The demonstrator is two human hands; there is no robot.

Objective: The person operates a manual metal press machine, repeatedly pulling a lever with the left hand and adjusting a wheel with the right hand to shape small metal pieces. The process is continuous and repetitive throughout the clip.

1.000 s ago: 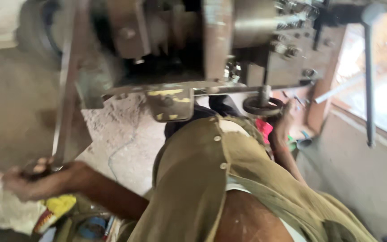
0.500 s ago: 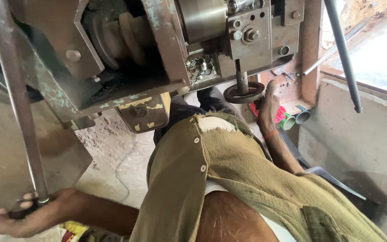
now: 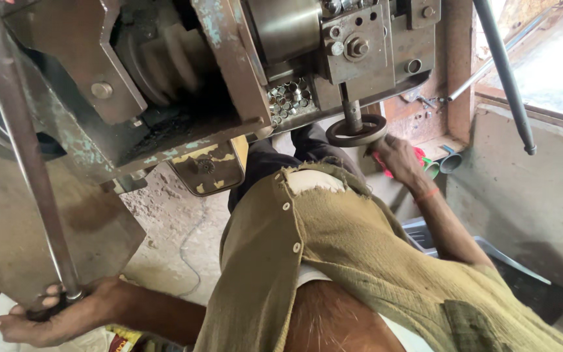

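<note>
My left hand (image 3: 50, 316) is at the bottom left, closed around the lower end of a long steel lever bar (image 3: 24, 156) that rises along the machine's left side. Farther out, my right hand (image 3: 395, 160) grips the rim of a small dark handwheel (image 3: 356, 130) on a short shaft under the machine's steel block (image 3: 360, 45). My olive shirt (image 3: 333, 254) and dark trousers fill the middle of the view. A tray of several small metal cylinders (image 3: 288, 98) sits inside the machine just left of the handwheel.
The heavy machine frame (image 3: 164, 78) with a stepped pulley spans the top. A worn yellow plate (image 3: 210, 169) hangs below it. Another thin rod (image 3: 503, 72) slants down at the right beside a concrete ledge (image 3: 529, 189). Grey bins (image 3: 425, 231) lie behind my right arm.
The view has swung closer to the machine, and the lever end with my left hand sits lower in the picture. My right hand has stayed at the handwheel.
</note>
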